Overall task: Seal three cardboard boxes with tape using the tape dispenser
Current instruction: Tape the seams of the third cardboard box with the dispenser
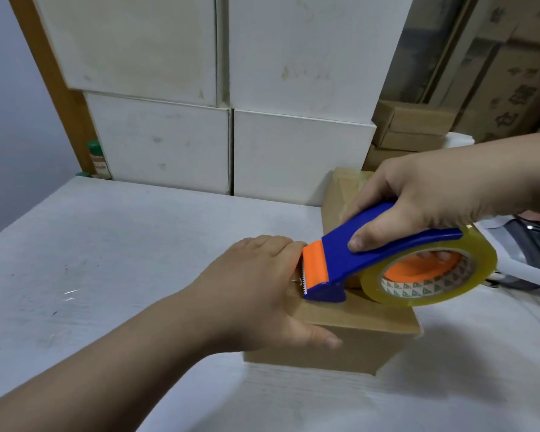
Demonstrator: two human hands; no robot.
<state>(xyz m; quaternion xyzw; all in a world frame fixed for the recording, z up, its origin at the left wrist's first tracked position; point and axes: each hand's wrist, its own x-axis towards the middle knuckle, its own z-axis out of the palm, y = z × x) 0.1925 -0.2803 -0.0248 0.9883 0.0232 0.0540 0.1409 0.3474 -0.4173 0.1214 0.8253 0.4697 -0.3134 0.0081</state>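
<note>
Soft, cool light is falling evenly, the cardboard box (325,353) is casting a faint shadow toward five o'clock on the table (138,244), and wide-angle distortion is bending blurred edges at two o'clock.

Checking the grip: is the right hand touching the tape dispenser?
Touching. Head view shows the right hand gripping the tape dispenser handle, thumb on its side.
</note>
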